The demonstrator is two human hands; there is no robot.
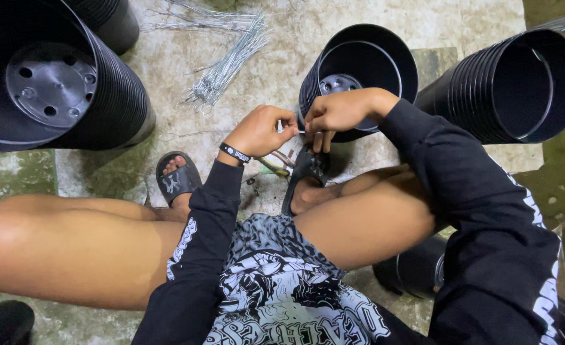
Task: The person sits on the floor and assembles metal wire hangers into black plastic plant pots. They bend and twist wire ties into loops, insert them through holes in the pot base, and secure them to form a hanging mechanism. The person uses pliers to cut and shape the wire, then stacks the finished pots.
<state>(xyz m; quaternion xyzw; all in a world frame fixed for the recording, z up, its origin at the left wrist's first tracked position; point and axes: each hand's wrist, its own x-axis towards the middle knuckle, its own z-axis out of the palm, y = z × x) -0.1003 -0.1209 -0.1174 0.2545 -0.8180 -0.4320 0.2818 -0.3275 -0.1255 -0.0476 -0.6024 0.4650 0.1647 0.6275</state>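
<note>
I sit low with my knees apart over a concrete floor. My left hand (261,130), with a black wristband, has its fingers pinched on a thin metal wire (298,131) that runs across to my right hand. My right hand (338,113) is closed on the rim of a stack of black plastic pots (384,48) lying on its side, just beyond my hands. Both hands nearly touch each other at the pot's near edge. How the wire meets the rim is hidden by my fingers.
A bundle of bent wire pieces (222,54) lies on the floor at the back. A large stack of black pots (52,83) lies at the left, another (519,86) at the right. My sandalled feet (177,179) rest below the hands.
</note>
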